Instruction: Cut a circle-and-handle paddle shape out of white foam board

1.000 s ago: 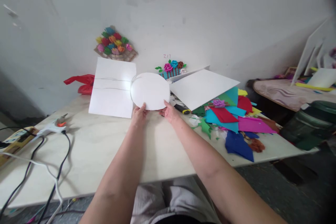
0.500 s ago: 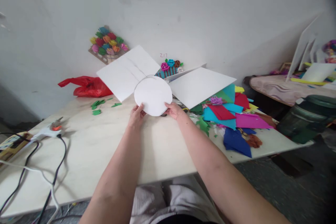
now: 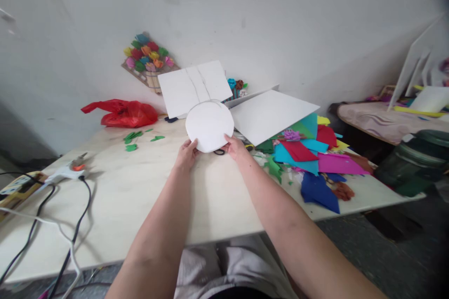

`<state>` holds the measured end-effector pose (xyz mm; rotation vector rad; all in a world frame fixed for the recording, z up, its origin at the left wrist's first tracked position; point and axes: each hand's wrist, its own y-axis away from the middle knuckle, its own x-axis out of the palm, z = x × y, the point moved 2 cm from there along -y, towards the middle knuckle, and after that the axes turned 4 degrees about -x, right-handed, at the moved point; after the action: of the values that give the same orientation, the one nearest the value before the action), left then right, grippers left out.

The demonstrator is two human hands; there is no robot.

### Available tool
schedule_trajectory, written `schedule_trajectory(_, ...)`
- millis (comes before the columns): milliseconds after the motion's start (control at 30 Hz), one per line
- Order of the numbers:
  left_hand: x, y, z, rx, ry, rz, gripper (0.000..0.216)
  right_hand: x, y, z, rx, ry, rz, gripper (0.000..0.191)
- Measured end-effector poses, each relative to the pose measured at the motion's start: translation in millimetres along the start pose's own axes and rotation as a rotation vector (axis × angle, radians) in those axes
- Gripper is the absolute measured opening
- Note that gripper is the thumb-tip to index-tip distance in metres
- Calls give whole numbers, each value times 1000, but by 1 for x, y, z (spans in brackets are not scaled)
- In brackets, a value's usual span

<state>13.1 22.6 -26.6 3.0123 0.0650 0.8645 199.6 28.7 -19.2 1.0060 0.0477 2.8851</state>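
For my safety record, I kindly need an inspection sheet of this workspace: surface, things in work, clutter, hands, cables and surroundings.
Surface: pale table, mostly bare at the front middle.
Things in work: white disc, overlapping a white panel with grey drawn lines; whether they are joined, I cannot tell.
Clutter: coloured sheets and a large white board on the right; red bag and green scraps on the left.
Hands: left hand and right hand both hold the disc by its lower edge.
Cables: black cable and white cable cross the table's left side.
Surroundings: grey wall behind; green container at the right end.
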Motion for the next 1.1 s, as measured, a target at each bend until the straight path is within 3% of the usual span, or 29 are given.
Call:
schedule_trajectory(133,3,1,1,-31,55,-35,19,5,2,-4,-4,-48,5,11)
schedule_trajectory(400,1,4,2,-43,-1,71,16,3,-1,-6,26,-63,27,6)
schedule_trajectory(567,-3,4,0,-106,-34,152,22,-7,-9,-1,-90,-141,-42,22)
schedule_trajectory(1100,-3,3,1,-86,-27,108,21,-8,-12,-4,-94,-141,-24,24)
